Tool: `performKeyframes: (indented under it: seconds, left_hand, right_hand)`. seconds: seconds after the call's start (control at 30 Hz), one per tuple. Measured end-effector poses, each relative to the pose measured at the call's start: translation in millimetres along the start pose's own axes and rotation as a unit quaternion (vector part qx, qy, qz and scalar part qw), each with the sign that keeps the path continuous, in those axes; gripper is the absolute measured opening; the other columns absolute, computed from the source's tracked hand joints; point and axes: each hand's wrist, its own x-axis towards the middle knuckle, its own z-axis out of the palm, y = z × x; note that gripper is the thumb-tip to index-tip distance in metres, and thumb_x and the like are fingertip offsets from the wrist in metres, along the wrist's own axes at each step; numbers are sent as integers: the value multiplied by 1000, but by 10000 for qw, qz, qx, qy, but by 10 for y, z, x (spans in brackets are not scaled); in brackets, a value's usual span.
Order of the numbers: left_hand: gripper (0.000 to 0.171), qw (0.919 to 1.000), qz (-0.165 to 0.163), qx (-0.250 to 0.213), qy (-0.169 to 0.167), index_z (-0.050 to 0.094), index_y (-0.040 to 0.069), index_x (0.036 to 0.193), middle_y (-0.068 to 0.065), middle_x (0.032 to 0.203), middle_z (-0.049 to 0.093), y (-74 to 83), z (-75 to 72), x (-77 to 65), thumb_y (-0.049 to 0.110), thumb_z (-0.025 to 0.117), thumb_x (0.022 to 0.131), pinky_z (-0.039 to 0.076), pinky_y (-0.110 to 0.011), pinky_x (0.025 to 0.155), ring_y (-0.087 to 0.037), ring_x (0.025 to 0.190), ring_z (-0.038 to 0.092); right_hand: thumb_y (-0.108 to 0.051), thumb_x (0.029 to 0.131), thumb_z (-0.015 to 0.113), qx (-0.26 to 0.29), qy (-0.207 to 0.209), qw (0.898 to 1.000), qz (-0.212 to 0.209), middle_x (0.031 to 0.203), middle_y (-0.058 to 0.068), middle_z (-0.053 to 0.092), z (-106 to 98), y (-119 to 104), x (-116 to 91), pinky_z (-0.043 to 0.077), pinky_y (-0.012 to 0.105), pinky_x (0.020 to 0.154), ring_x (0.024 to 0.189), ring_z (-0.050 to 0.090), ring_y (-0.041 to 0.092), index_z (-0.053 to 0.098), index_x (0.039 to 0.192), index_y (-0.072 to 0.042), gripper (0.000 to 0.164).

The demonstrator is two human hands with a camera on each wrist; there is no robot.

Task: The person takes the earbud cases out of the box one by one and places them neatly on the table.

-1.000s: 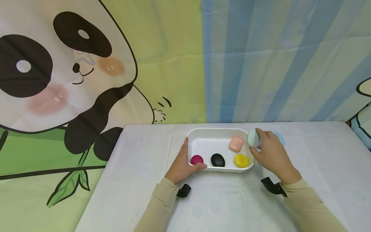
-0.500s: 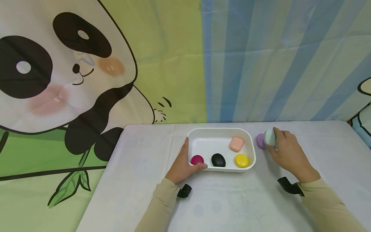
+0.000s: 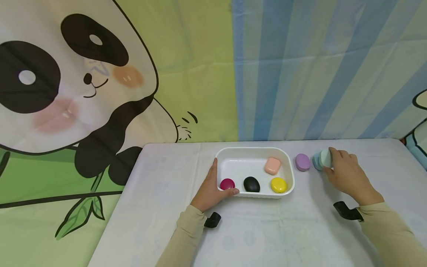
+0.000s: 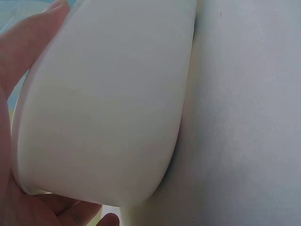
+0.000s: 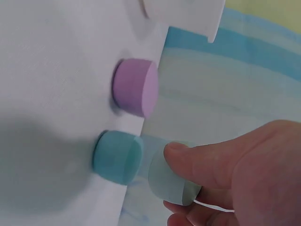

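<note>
My left hand (image 3: 213, 189) holds the near left corner of a white tray (image 3: 250, 149), its thumb along the front rim and its fingers at the left end. In the left wrist view, the tray's outer wall (image 4: 103, 103) fills much of the picture. Between thumb and fingers, my right hand (image 3: 350, 172) pinches a pale mint round block (image 5: 165, 176). The block is held just above a light blue round block (image 5: 117, 157) on the table. Left of that sits a purple round block (image 3: 302, 162), apart from the tray.
Inside the tray lie a dark pink round piece (image 3: 227, 183), a black oval piece (image 3: 251, 184), a yellow round piece (image 3: 278, 185) and a peach rounded-square piece (image 3: 272, 165). A white cloth covers the table (image 3: 253, 230). Behind it hangs a printed curtain (image 3: 200, 74).
My right hand has carried the mint block rightward from the tray's right end, past the purple block, to the light blue one. My left hand stays on the tray.
</note>
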Motion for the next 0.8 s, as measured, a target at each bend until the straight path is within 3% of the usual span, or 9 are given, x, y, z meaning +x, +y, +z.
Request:
performKeyframes:
  seconds: [0.4, 0.8]
  left_hand:
    - [128, 10000, -21, -31, -12, 1, 20, 163, 0, 168, 13, -5, 13, 4, 60, 82, 74, 25, -44, 120, -21, 152, 17]
    - [129, 10000, 18, -73, 6, 0, 20, 163, -1, 168, 13, -23, 12, 9, 61, 82, 73, 25, -44, 120, -21, 151, 19]
  right_hand:
    - [3, 86, 68, -55, 52, 9999, 70, 116, 54, 39, -2, 266, 32, 30, 72, 87, 102, 37, 68, 33, 130, 29, 62]
    - [4, 87, 62, -167, -458, 9986, 205, 117, 56, 37, 7, 423, 100, 27, 72, 89, 106, 35, 67, 30, 131, 31, 61]
